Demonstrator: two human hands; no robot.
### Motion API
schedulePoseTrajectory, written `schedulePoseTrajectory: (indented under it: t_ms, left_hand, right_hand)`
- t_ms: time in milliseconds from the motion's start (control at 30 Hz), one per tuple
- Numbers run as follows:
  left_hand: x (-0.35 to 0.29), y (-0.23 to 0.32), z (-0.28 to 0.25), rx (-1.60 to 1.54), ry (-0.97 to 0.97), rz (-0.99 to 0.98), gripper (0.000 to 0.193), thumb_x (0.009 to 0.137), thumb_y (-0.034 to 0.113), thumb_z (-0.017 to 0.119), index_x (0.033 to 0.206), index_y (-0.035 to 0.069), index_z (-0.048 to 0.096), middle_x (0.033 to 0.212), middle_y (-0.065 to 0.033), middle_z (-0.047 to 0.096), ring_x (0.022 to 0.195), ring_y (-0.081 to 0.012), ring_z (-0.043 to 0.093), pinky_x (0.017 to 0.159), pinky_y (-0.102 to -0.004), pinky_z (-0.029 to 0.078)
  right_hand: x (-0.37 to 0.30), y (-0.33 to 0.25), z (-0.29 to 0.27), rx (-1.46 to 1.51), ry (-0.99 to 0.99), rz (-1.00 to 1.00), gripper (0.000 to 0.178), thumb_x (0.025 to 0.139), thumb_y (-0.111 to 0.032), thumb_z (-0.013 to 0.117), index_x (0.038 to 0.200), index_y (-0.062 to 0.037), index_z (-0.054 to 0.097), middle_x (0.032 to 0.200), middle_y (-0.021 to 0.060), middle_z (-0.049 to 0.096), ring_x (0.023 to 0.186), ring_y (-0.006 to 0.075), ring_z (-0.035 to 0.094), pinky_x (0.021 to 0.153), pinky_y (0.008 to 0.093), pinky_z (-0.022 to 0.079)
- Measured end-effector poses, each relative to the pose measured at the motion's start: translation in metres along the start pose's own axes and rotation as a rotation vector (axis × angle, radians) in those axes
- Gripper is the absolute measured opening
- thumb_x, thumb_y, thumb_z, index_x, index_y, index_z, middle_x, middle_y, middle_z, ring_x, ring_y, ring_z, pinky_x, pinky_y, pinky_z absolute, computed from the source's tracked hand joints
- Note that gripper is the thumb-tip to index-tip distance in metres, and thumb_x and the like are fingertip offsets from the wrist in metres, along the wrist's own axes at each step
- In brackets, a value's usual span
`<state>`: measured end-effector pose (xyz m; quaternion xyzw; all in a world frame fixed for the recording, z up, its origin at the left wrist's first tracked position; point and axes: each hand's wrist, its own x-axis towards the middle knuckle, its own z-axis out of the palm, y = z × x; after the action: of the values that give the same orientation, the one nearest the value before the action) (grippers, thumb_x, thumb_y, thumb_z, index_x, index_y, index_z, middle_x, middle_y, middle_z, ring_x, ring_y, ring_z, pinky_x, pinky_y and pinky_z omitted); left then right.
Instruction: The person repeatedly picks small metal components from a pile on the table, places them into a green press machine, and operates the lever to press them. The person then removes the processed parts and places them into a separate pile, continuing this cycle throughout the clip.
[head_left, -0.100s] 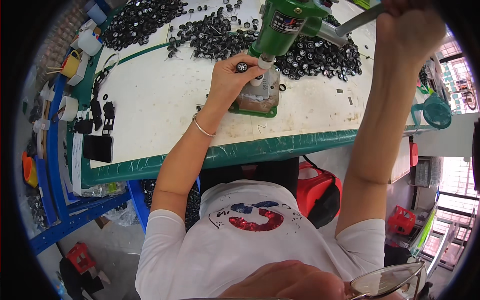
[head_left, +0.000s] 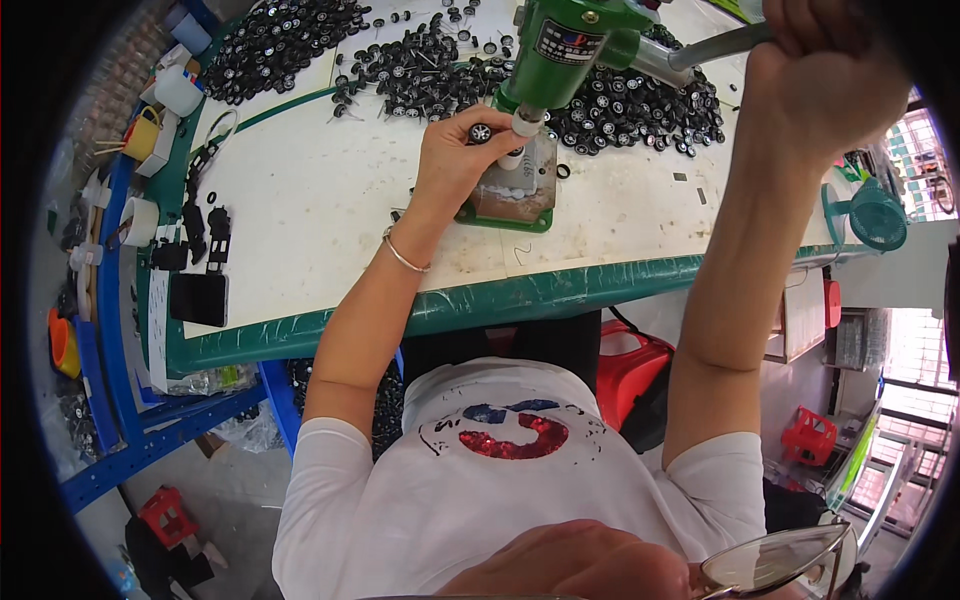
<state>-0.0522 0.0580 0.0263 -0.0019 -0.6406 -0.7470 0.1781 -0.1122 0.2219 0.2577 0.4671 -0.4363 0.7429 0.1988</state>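
Note:
My left hand (head_left: 450, 158) is at a green hand press (head_left: 568, 50), its fingers closed around a small black wheel with a silver hub (head_left: 481, 133). Its fingertips are right beside the white tip of the press ram (head_left: 526, 125). Just below them a white post (head_left: 511, 161) stands on the press base (head_left: 515, 205); what sits between tip and post is mostly hidden by the fingers. Up at the right, my right hand (head_left: 825, 85) is wrapped round the end of the grey press lever (head_left: 725, 47).
Behind the press lie heaps of black wheels (head_left: 285, 50), some on thin axles. A phone (head_left: 199, 299) and black plastic parts (head_left: 217, 235) lie at the left of the white tabletop. A teal fan (head_left: 878, 220) is at the right edge. Blue shelving (head_left: 105, 300) stands left.
My right hand and the lever end have come down slightly. My left hand stays in place at the press.

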Motion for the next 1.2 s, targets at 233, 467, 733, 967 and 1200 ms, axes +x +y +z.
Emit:
schedulePoseTrajectory:
  t_ms: [233, 467, 733, 967, 1200]
  left_hand:
    - [-0.004, 0.003, 0.007, -0.039, 0.062, -0.019, 0.029, 0.074, 0.001, 0.076, 0.102, 0.002, 0.07, 0.086, -0.0016, 0.066, 0.063, -0.0046, 0.052, 0.054, -0.0181, 0.041]
    - [0.003, 0.013, 0.002, 0.016, -0.017, -0.127, 0.036, 0.075, 0.002, 0.075, 0.11, 0.003, 0.068, 0.082, 0.0013, 0.063, 0.064, -0.0043, 0.048, 0.056, -0.0195, 0.039]
    - [0.004, 0.017, -0.014, -0.023, -0.074, -0.229, 0.018, 0.084, 0.008, 0.066, 0.102, 0.006, 0.063, 0.084, 0.0016, 0.061, 0.077, -0.0073, 0.053, 0.07, -0.022, 0.04]
    - [-0.006, 0.004, -0.096, -0.239, 0.119, -0.285, 0.011, 0.084, 0.008, 0.066, 0.089, 0.007, 0.057, 0.073, 0.0003, 0.055, 0.063, -0.0112, 0.057, 0.058, -0.0244, 0.042]
    - [-0.024, 0.027, -0.117, 0.628, -0.203, -0.306, 0.027, 0.073, 0.007, 0.073, 0.1, 0.004, 0.072, 0.07, 0.0042, 0.056, 0.061, -0.0039, 0.048, 0.056, -0.0204, 0.038]
  right_hand:
    - [-0.017, -0.002, 0.015, -0.208, 0.035, -0.264, 0.037, 0.092, -0.029, 0.053, 0.063, -0.0156, 0.034, 0.051, -0.007, 0.024, 0.04, 0.0039, 0.019, 0.036, 0.0237, 0.015]
    - [0.002, 0.009, 0.001, 0.248, 0.062, 0.117, 0.03, 0.089, -0.022, 0.061, 0.067, -0.0159, 0.042, 0.053, -0.0089, 0.029, 0.041, 0.0027, 0.023, 0.037, 0.0215, 0.017]
    - [0.071, 0.102, -0.055, -0.108, 0.147, 0.496, 0.023, 0.091, -0.025, 0.061, 0.073, -0.0163, 0.048, 0.054, -0.0093, 0.034, 0.039, 0.003, 0.027, 0.035, 0.0204, 0.019]
    - [0.01, 0.074, -0.039, 0.145, 0.222, 0.569, 0.025, 0.092, -0.034, 0.062, 0.084, -0.0114, 0.054, 0.062, -0.0049, 0.048, 0.044, 0.0042, 0.04, 0.038, 0.0206, 0.031]
    - [-0.107, 0.091, -0.113, -0.767, -0.213, 0.86, 0.025, 0.089, -0.024, 0.061, 0.106, -0.0071, 0.066, 0.084, 0.005, 0.067, 0.063, 0.008, 0.06, 0.051, 0.0203, 0.045]
